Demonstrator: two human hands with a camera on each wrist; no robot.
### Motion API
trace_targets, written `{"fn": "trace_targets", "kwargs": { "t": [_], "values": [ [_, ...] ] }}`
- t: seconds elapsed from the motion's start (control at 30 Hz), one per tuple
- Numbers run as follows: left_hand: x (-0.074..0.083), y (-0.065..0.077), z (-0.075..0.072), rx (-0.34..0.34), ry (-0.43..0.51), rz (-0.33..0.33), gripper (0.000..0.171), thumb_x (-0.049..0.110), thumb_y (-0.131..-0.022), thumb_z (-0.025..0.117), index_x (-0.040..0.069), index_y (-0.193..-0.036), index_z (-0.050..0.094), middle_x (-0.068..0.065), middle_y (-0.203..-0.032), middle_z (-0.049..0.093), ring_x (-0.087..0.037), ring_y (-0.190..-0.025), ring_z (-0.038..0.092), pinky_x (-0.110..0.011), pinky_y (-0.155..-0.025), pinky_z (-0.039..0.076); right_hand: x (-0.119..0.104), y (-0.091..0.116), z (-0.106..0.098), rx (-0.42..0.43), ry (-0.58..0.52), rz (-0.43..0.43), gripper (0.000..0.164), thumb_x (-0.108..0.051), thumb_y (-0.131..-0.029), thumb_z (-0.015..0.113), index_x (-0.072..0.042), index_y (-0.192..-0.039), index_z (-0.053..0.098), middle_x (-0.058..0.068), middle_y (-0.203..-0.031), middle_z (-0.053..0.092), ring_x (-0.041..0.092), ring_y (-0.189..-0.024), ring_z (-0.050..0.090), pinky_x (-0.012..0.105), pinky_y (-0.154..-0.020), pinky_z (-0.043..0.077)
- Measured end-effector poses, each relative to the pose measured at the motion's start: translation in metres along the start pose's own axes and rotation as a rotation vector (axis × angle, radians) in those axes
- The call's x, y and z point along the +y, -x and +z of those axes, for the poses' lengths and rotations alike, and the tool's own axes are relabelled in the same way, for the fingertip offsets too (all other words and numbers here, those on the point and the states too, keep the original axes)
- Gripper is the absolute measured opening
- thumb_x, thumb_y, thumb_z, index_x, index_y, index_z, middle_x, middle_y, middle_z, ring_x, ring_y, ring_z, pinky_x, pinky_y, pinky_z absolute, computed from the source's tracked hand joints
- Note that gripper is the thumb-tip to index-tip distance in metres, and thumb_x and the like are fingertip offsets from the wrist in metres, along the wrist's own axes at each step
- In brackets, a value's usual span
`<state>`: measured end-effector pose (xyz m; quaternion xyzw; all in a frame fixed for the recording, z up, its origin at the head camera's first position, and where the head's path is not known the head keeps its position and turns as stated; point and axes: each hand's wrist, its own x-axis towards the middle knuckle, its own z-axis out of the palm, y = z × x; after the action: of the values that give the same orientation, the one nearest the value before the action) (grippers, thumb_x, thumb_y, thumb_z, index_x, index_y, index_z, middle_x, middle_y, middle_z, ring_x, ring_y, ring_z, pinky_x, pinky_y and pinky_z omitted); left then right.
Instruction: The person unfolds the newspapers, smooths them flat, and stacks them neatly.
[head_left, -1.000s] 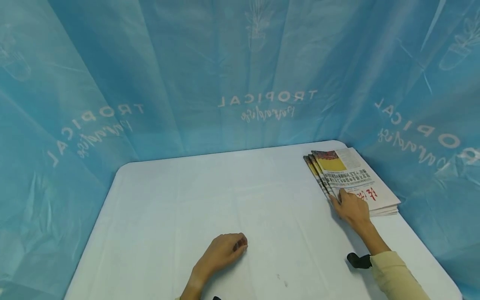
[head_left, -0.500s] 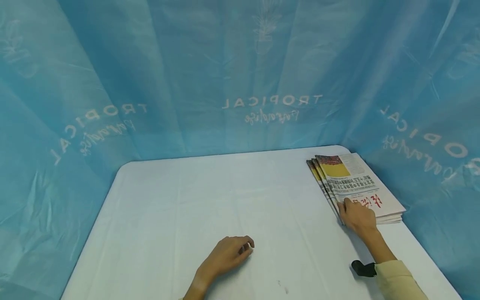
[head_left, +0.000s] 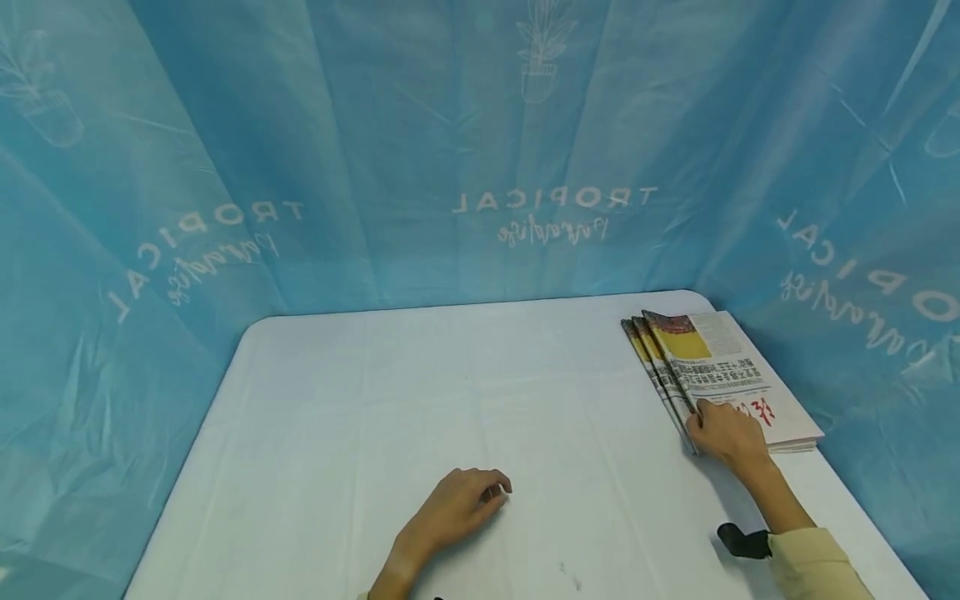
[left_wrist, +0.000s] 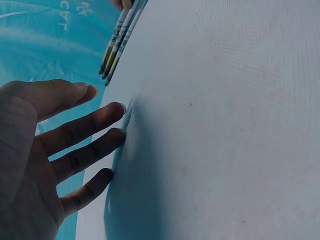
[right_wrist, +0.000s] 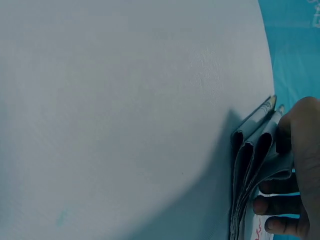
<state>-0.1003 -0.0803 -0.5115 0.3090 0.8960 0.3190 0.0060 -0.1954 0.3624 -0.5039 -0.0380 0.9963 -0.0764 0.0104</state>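
Note:
Three folded newspapers lie in a fanned stack at the right back of the white table, and the top newspaper point(head_left: 723, 375) shows a yellow picture and red lettering. My right hand point(head_left: 729, 435) pinches the near left part of its folded edge, which bows up from those below. In the right wrist view, the folds of the lower newspapers point(right_wrist: 252, 125) stand beside the right hand point(right_wrist: 306, 150), thumb on one side and fingers on the other. My left hand point(head_left: 459, 507) is held low over the table's front middle, fingers loosely bent and spread, holding nothing.
The white table point(head_left: 420, 392) has rounded back corners and a few dark marks near its front. A blue curtain point(head_left: 480, 258) with white print encloses the back and both sides. A black strap piece point(head_left: 742, 542) sticks out at the right sleeve.
The right hand has taken hold of the top newspaper's left edge, which now bows up slightly. The left hand's fingers have opened a little. The whole view has shifted slightly.

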Motion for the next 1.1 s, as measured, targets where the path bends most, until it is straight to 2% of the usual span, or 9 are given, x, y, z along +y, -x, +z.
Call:
{"fn": "trace_targets", "kwargs": {
  "t": [0.13, 0.3, 0.47, 0.6, 0.73, 0.97, 1.1],
  "values": [
    [-0.002, -0.001, 0.001, 0.004, 0.031, -0.012, 0.010, 0.016, -0.094, 0.064, 0.016, -0.102, 0.070, 0.012, -0.084, 0.069, 0.005, -0.075, 0.059, -0.032, -0.080, 0.051, -0.001, 0.007, 0.003, 0.009, -0.047, -0.028, 0.024, -0.020, -0.094, 0.045, -0.001, -0.083, 0.056, 0.010, -0.065, 0.053, 0.023, -0.055, 0.045, 0.038, -0.047, 0.034],
    [-0.006, -0.005, 0.000, 0.008, 0.090, -0.064, 0.011, 0.018, -0.095, 0.063, 0.015, -0.101, 0.071, 0.012, -0.083, 0.068, 0.005, -0.074, 0.056, -0.023, -0.074, 0.049, -0.009, 0.015, 0.008, 0.097, -0.076, -0.051, 0.021, -0.017, -0.093, 0.049, -0.002, -0.082, 0.059, 0.009, -0.064, 0.055, 0.021, -0.053, 0.045, 0.037, -0.046, 0.033],
    [-0.013, -0.006, 0.000, 0.044, 0.084, -0.119, 0.010, 0.020, -0.095, 0.063, 0.015, -0.098, 0.071, 0.013, -0.082, 0.067, 0.004, -0.074, 0.054, -0.020, -0.071, 0.047, -0.030, 0.021, 0.010, 0.156, -0.118, -0.075, 0.017, -0.014, -0.090, 0.052, -0.005, -0.076, 0.056, 0.001, -0.057, 0.044, 0.016, -0.050, 0.039, 0.032, -0.045, 0.029],
    [-0.019, -0.005, -0.002, 0.053, 0.089, -0.120, 0.011, 0.020, -0.095, 0.063, 0.014, -0.099, 0.071, 0.011, -0.085, 0.068, 0.002, -0.077, 0.055, -0.021, -0.071, 0.047, -0.051, 0.023, 0.012, 0.184, -0.139, -0.098, 0.017, -0.012, -0.089, 0.055, -0.008, -0.073, 0.054, -0.002, -0.055, 0.041, 0.014, -0.048, 0.037, 0.030, -0.044, 0.027],
    [-0.024, -0.002, -0.007, 0.062, 0.079, -0.121, 0.011, 0.021, -0.095, 0.063, 0.014, -0.099, 0.070, 0.010, -0.085, 0.067, 0.001, -0.077, 0.054, -0.021, -0.069, 0.047, -0.074, 0.026, 0.018, 0.181, -0.189, -0.103, 0.019, -0.012, -0.090, 0.055, -0.011, -0.072, 0.052, -0.003, -0.054, 0.040, 0.012, -0.048, 0.037, 0.029, -0.044, 0.027],
    [-0.030, 0.004, -0.013, 0.061, 0.045, -0.175, 0.010, 0.022, -0.096, 0.063, 0.015, -0.096, 0.070, 0.012, -0.080, 0.061, 0.003, -0.069, 0.047, -0.019, -0.063, 0.043, -0.103, 0.027, 0.039, 0.171, -0.275, -0.132, 0.027, -0.012, -0.091, 0.056, -0.016, -0.067, 0.044, -0.006, -0.053, 0.036, 0.010, -0.047, 0.036, 0.028, -0.046, 0.028],
    [-0.032, 0.003, -0.017, 0.080, 0.036, -0.204, 0.009, 0.022, -0.096, 0.063, 0.014, -0.097, 0.069, 0.012, -0.079, 0.057, 0.002, -0.066, 0.043, -0.019, -0.059, 0.040, -0.118, 0.026, 0.046, 0.166, -0.301, -0.151, 0.029, -0.012, -0.090, 0.058, -0.017, -0.065, 0.043, -0.008, -0.052, 0.035, 0.008, -0.046, 0.034, 0.026, -0.046, 0.028]
  ]
}}
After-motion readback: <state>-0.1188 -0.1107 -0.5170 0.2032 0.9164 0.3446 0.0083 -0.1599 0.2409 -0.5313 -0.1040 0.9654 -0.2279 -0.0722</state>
